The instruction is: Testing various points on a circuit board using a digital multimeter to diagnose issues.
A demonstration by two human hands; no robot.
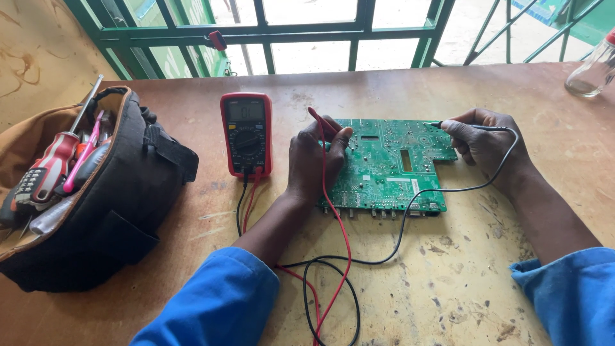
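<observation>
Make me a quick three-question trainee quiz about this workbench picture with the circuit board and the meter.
1. Which hand holds the black probe?
2. True or false: the meter lies right of the circuit board.
3. What sticks out of the tool bag: A screwdrivers, B spoons, C brushes?

Key: 1. The right hand; the left hand holds the red probe. 2. False, it lies left. 3. A, screwdrivers.

— Worn on the arms?
— Bright blue sleeves, loose and creased, pushed back above the wrists.
— Same on both sides?
— Yes: left sleeve (214, 301) bunched at the forearm, right sleeve (567, 291) with a wrinkled cuff.
— Anything on the hands?
— Bare: left hand (314, 160), right hand (483, 144). No gloves, rings or watch.
</observation>
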